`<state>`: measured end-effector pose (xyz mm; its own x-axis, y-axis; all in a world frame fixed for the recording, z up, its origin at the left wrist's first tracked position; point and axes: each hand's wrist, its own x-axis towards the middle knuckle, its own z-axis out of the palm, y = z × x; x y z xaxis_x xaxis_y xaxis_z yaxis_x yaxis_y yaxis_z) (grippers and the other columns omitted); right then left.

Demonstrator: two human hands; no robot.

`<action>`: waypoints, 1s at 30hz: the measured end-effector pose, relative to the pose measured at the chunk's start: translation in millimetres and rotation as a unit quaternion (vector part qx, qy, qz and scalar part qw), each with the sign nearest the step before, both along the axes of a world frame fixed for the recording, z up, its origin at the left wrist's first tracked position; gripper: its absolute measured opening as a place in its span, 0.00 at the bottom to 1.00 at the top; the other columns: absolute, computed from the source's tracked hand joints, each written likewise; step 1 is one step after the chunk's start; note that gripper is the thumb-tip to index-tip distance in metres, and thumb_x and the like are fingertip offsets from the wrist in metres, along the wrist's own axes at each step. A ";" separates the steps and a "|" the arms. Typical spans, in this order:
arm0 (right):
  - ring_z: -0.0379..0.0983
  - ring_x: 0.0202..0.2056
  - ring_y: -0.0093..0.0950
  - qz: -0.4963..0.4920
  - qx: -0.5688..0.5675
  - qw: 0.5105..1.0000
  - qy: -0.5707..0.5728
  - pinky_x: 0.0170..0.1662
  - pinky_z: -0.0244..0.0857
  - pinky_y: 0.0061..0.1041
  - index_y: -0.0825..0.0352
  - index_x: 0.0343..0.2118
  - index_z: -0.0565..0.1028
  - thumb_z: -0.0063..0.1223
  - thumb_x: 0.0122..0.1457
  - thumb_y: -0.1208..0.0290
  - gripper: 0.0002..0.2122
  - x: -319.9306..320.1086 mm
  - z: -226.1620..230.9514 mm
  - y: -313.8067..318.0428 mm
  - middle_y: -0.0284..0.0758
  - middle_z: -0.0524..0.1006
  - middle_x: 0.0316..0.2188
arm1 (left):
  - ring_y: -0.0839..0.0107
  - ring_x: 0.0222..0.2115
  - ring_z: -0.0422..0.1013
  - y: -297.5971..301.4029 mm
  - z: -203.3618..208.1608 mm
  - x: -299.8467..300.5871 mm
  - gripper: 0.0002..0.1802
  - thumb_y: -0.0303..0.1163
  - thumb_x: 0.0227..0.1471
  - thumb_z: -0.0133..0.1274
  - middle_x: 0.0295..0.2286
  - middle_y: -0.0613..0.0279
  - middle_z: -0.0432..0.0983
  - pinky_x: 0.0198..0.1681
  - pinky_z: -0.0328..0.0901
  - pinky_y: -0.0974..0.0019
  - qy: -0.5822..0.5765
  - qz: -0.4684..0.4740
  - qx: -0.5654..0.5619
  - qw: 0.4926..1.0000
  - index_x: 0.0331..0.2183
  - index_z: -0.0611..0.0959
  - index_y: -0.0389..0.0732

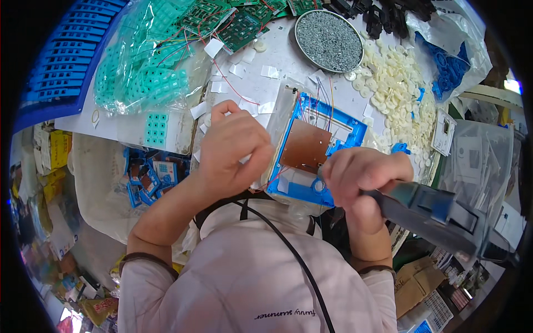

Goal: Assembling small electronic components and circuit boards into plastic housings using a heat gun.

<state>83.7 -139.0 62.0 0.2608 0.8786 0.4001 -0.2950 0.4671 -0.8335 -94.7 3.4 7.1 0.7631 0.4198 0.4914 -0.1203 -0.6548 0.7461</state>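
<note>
My right hand (363, 180) is wrapped around a black electric screwdriver (430, 208). The thin bit of the tool points left and meets the lower right part of a brown circuit board (305, 145). That board lies inside an open blue plastic casing (350, 119), with thin coloured wires along the casing's far end. Left of the casing hovers my left hand (236, 147), fingers curled and thumb bent inward. Whatever it may hold is hidden from view.
A round dish of small screws (328, 41) stands at the back, beside scattered cream plastic discs (397, 89). Green circuit boards (244, 28) and bagged teal button pads (144, 72) lie at the back left. Blue units fill a pale bin (100, 188) at the left.
</note>
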 end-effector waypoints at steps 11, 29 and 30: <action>0.69 0.18 0.26 -0.011 0.001 0.985 -0.174 0.25 0.66 0.29 0.64 0.36 0.66 0.61 0.58 0.76 0.12 -16.8 -4.4 10.8 0.30 0.71 0.17 | 0.68 0.26 0.68 -8.5 -2.7 -2.4 0.08 0.27 0.48 0.60 0.25 0.71 0.73 0.43 0.52 0.56 0.047 0.015 -0.044 0.998 0.24 0.75 0.46; 0.69 0.17 0.28 0.011 0.042 0.999 -0.031 0.24 0.66 0.30 0.67 0.38 0.71 0.65 0.56 0.72 0.13 -6.9 20.4 14.4 0.32 0.74 0.19 | 0.72 0.33 0.74 -29.5 -2.5 5.2 0.13 0.27 0.41 0.67 0.34 0.74 0.81 0.51 0.51 0.51 0.071 -0.014 0.031 0.997 0.33 0.84 0.47; 0.69 0.17 0.28 0.008 0.034 0.999 -0.031 0.25 0.67 0.31 0.66 0.38 0.71 0.65 0.56 0.72 0.13 -7.3 21.2 14.9 0.32 0.74 0.19 | 0.72 0.32 0.74 -28.0 -2.2 5.5 0.13 0.27 0.41 0.67 0.34 0.74 0.81 0.51 0.51 0.51 0.067 -0.008 0.036 0.997 0.33 0.83 0.48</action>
<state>76.4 -124.0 83.2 0.2194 0.8531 0.4734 -0.2521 0.5183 -0.8172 -89.2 -24.6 4.8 0.8307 0.3738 0.4126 -0.0331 -0.7066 0.7069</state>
